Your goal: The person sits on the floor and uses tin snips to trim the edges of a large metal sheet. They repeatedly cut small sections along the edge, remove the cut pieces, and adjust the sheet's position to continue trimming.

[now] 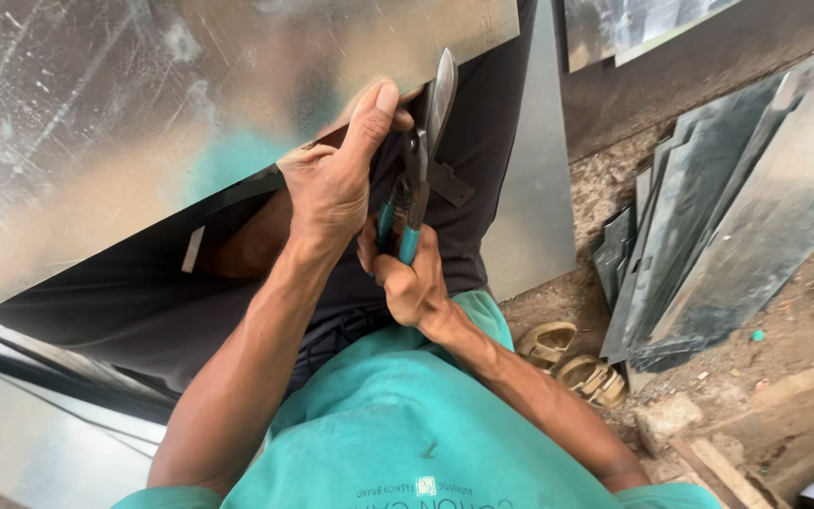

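the only label in view is a small printed mark (pixel 426 487) on the teal shirt (pixel 407 424), low in the picture at the bottom edge. it is a little pale square emblem with a short line of pale lettering on each side and a larger line of lettering under it, cut off by the edge. there are no packages, signs or screens to be seen.

The person wears a teal short-sleeved shirt (pixel 407 443) with small printed lettering near the collar, and dark trousers (pixel 190 311). Both forearms are bare.
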`<state>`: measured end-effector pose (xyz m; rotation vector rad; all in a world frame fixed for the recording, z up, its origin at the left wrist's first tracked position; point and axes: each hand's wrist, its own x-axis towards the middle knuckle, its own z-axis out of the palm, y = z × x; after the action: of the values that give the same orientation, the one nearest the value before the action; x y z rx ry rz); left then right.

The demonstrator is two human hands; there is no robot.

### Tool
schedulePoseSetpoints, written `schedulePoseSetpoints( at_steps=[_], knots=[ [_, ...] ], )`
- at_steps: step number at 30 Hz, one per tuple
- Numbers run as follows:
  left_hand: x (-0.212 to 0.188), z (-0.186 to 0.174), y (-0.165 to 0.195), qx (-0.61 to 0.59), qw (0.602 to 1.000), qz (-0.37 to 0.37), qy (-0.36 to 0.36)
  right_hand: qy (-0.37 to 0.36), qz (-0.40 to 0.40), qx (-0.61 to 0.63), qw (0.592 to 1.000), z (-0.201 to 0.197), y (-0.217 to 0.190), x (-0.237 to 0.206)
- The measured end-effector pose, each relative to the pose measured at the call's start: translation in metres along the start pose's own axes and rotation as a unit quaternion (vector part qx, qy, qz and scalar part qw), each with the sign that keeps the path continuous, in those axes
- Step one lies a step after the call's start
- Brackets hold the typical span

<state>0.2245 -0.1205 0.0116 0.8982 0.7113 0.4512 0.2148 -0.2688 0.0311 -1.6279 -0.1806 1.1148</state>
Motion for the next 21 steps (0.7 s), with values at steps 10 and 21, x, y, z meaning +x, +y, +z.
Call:
schedulePoseSetpoints(
  at_steps=[10, 21],
  knots=[
    [-0.035, -0.058, 0.051, -0.102, 0.993, -0.056, 0.012, -0.138, 0.093, -0.371, 0.913, -0.061, -0.072, -0.043],
    [-0.164, -0.182, 0.035, -0.111, 0.974, 0.136, 0.143, -0.372, 0.145, -0.528, 0.75, -0.011, -0.097, 0.007]
  ],
)
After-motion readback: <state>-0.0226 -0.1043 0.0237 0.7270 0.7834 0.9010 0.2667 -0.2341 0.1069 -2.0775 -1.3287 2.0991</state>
